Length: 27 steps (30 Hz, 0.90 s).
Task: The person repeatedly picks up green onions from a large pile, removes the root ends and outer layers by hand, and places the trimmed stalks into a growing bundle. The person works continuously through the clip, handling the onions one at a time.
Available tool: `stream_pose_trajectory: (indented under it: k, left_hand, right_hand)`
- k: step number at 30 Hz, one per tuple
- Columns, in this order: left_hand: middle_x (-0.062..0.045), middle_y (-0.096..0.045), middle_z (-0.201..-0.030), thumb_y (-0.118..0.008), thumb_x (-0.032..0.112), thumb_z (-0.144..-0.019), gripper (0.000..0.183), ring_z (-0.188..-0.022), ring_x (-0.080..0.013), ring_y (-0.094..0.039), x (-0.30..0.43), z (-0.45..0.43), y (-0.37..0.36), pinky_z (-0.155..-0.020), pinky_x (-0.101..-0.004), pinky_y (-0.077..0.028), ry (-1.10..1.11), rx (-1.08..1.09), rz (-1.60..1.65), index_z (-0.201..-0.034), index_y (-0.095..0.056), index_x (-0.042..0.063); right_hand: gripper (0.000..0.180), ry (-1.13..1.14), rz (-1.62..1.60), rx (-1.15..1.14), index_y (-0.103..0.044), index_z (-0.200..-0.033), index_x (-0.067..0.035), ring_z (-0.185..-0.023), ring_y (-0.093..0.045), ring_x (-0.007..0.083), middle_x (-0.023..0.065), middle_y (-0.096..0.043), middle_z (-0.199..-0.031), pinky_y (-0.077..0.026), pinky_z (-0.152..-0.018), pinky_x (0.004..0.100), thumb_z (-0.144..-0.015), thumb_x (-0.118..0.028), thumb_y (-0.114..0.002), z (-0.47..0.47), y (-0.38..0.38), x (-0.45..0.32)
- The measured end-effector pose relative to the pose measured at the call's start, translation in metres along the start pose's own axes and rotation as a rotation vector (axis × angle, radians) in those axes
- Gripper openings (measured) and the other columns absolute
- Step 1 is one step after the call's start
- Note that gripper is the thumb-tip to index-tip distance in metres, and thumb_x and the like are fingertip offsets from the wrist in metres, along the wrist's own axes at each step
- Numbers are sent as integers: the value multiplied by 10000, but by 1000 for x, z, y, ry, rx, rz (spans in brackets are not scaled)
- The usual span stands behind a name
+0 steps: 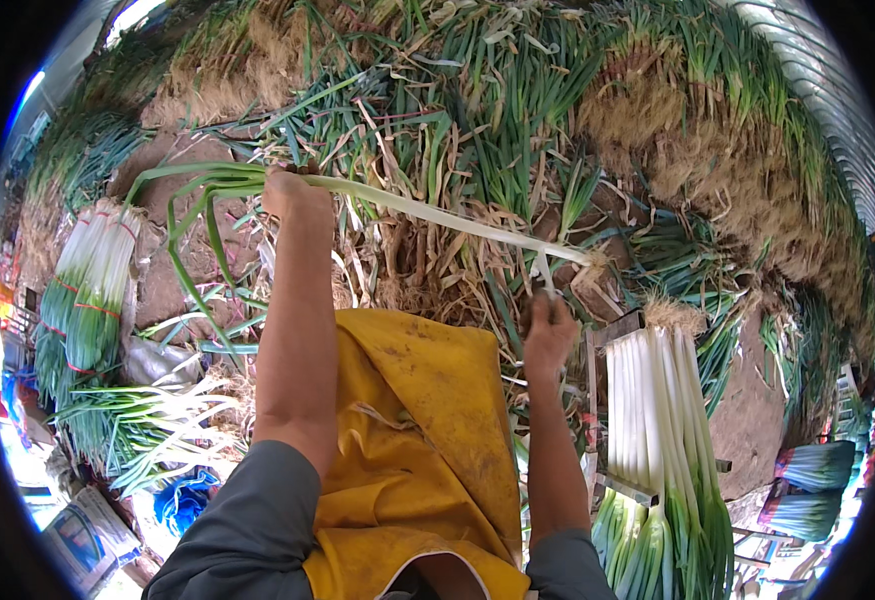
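Note:
My left hand point(296, 193) is closed around a long green onion point(437, 216) where its white stalk turns to green leaves. The stalk slopes down to the right, and its root end lies above my right hand point(550, 330). Between the fingers of my right hand is a pale strip of onion skin point(544, 274), which runs up to the stalk near the roots. Beside my right forearm, peeled white onions point(651, 405) lie side by side in a metal rack point(632, 489), roots at the far end. A yellow apron point(422, 420) covers my lap.
Tied onion bundles point(99, 277) stand at the left, with loose onions point(167, 427) nearer me. Unpeeled onions with brown roots point(655, 142) are heaped ahead and right. Dry leaves point(437, 262) litter the ground before me. More bundles point(812, 465) lie far right.

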<state>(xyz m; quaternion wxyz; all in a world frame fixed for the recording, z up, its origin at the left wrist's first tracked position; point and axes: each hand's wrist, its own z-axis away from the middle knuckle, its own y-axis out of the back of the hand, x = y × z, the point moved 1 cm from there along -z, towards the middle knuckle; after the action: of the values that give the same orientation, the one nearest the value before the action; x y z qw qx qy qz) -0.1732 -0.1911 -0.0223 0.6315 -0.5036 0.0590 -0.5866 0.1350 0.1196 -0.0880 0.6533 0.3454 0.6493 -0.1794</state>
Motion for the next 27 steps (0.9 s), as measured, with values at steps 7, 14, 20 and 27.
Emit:
stream_pose_trajectory:
  k: [7, 14, 20, 27]
  left_hand:
    - [-158, -638, -1177, -585, 180, -1136, 316, -902, -323, -701, -14, 6, 9, -793, -533, -735, -32, -28, -48, -1377, -551, -23]
    - [-136, -632, -866, -587, 188, -1138, 251, -612, -243, -618, -1, -53, 29, -456, -387, -524, -100, -118, -99, -1139, -567, -62]
    - [-93, -615, -779, -625, 253, -1136, 265, -501, -183, -509, 9, -26, 14, -410, -344, -409, -33, -71, -65, -1025, -589, 15]
    - [-61, -542, -849, -482, 305, -1194, 278, -628, -165, -467, 19, 5, 11, -562, -330, -411, 128, -498, 92, -1066, -553, 69]
  right_hand:
    - [335, 280, -357, 338, -670, -1165, 36, -830, -581, 188, 89, -620, -877, -478, -688, 341, -1180, -259, -512, -29, 75, 26]
    - [452, -171, -848, 623, -466, -815, -154, -518, -290, 121, -18, -401, -650, -248, -483, 295, -1194, -400, -440, -66, 147, -3]
    - [495, 162, -189, 203, -657, -839, -84, -680, -533, 173, 40, -589, -730, -431, -654, 352, -1125, -463, -516, -71, 209, -11]
    - [523, 622, 640, -326, -775, -1205, 34, -1205, -717, 337, 190, -751, -1274, -548, -1034, 454, -825, -285, -942, -15, 72, -76]
